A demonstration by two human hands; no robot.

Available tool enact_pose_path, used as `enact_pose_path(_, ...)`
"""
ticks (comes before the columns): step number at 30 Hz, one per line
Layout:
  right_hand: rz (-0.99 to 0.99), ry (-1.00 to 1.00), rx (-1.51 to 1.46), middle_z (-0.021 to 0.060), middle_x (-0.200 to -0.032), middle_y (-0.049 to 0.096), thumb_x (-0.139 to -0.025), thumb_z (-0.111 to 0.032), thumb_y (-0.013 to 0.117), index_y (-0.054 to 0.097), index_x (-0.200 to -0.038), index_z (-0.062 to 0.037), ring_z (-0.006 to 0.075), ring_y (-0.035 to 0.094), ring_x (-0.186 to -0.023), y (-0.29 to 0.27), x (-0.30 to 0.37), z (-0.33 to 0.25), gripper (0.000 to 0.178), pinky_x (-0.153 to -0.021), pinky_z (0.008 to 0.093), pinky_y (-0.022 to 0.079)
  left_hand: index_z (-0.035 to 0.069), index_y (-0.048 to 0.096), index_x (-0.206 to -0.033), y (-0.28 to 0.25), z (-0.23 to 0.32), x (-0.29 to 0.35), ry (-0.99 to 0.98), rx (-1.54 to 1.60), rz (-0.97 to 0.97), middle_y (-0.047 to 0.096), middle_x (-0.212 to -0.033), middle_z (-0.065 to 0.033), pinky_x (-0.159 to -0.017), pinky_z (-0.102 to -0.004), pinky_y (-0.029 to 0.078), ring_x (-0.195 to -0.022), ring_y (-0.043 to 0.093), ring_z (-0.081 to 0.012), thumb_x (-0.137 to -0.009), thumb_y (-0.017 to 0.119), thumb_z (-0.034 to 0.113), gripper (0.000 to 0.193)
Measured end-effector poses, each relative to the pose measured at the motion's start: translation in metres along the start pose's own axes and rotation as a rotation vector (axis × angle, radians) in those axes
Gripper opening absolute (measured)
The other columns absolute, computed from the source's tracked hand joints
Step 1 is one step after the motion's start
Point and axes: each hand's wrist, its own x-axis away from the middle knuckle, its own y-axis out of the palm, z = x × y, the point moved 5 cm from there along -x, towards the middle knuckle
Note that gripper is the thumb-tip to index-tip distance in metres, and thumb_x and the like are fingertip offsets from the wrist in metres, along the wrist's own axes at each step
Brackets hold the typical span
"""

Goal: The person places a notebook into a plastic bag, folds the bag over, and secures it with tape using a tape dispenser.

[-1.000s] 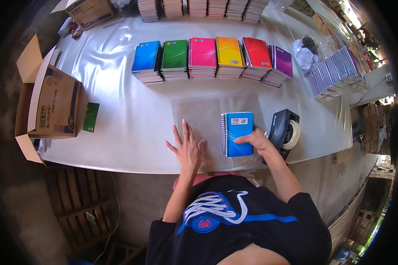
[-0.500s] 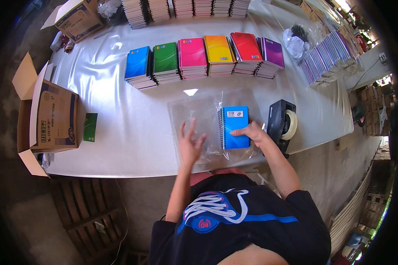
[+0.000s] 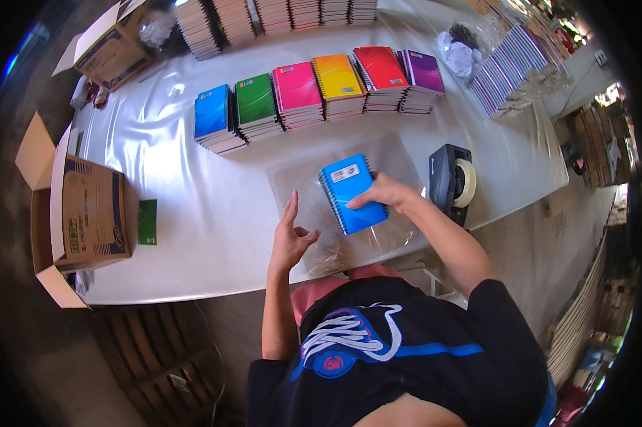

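Observation:
My right hand [image 3: 382, 193] grips a blue spiral notebook [image 3: 351, 186] by its right side, thumb on the cover and fingers underneath. The notebook is tilted, its coil on the left and a white label near the top. Beneath it, clear plastic sheets [image 3: 398, 158] are spread on the table. My left hand [image 3: 291, 233] is to the left of the notebook, apart from it, with fingers extended and nothing held. A black tape dispenser [image 3: 445, 174] with a pale roll stands to the right of my right hand.
Beyond the plastic stands a row of notebook stacks: blue [image 3: 212, 112], green [image 3: 256, 98], pink [image 3: 298, 87], yellow [image 3: 338, 76], red [image 3: 382, 67] and purple [image 3: 424, 72]. An opened cardboard box [image 3: 93, 210] and a green cover [image 3: 147, 222] are at the left. Striped stacks [image 3: 509, 67] stand at the far right.
My right hand has shifted the blue notebook left and slightly up, turning it counterclockwise. My left hand has moved slightly left. The whole view has tilted a little.

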Motion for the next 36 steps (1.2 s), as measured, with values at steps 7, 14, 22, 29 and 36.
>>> enact_pose_path(7, 0.033, 0.063, 0.074, 0.0101, -0.097, 0.067, -0.052, -0.023, 0.088, 0.066, -0.102, -0.002, 0.0199, 0.063, -0.087, 0.006, -0.021, 0.012, 0.058, -0.081, 0.0332, 0.05, 0.01, 0.005, -0.149, 0.03, 0.037, 0.0, -0.001, 0.035, -0.054, 0.018, -0.152, -0.0168, -0.05, -0.0246, 0.049, -0.056, 0.055, -0.0096, -0.069, 0.061, -0.012, 0.1)
enact_pose_path(14, 0.216, 0.058, 0.391, 0.0218, -0.113, 0.06, -0.058, -0.026, 0.084, 0.046, -0.124, 0.0059, 0.0279, 0.061, -0.099, 0.004, -0.022, 0.014, 0.083, -0.087, 0.0333, 0.048, 0.005, -0.013, -0.145, 0.077, 0.026, -0.035, 0.419, -0.4, -0.035, 0.013, -0.148, -0.0285, -0.093, -0.0384, 0.047, -0.121, 0.047, -0.0352, -0.062, 0.08, 0.009, 0.125)
enact_pose_path(22, 0.194, -0.222, 0.334, 0.0332, -0.146, 0.014, -0.085, -0.034, 0.063, -0.01, -0.144, 0.0001, 0.0442, 0.023, -0.134, 0.021, -0.011, 0.014, 0.1, -0.109, 0.042, 0.025, 0.011, -0.019, -0.144, 0.066, 0.052, -0.024, 0.16, 0.204, -0.311, 0.035, -0.139, -0.0247, -0.085, -0.0357, 0.051, -0.102, 0.06, -0.0273, -0.066, 0.082, 0.008, 0.127)
enact_pose_path(29, 0.168, -0.178, 0.481, 0.0289, -0.15, 0.007, -0.089, -0.034, 0.058, -0.018, -0.143, -0.0013, 0.0393, 0.015, -0.139, 0.014, -0.015, 0.022, 0.099, -0.112, 0.0388, 0.017, 0.001, 0.046, -0.129, -0.028, 0.0, -0.073, 0.261, -0.014, 0.207, 0.054, -0.122, -0.0135, -0.062, -0.0258, 0.051, -0.072, 0.061, -0.0134, -0.084, 0.067, 0.011, 0.05)
enact_pose_path(36, 0.121, -0.202, 0.433, 0.0294, -0.15, 0.004, -0.088, -0.033, 0.056, -0.02, -0.142, -0.0004, 0.0387, 0.009, -0.14, 0.014, -0.017, 0.027, 0.098, -0.114, 0.039, 0.013, -0.002, 0.06, -0.087, -0.01, 0.029, -0.155, 0.165, -0.348, -0.274, 0.054, -0.052, -0.0013, -0.047, -0.0259, 0.041, -0.05, 0.053, -0.0102, -0.09, 0.062, 0.026, 0.028)
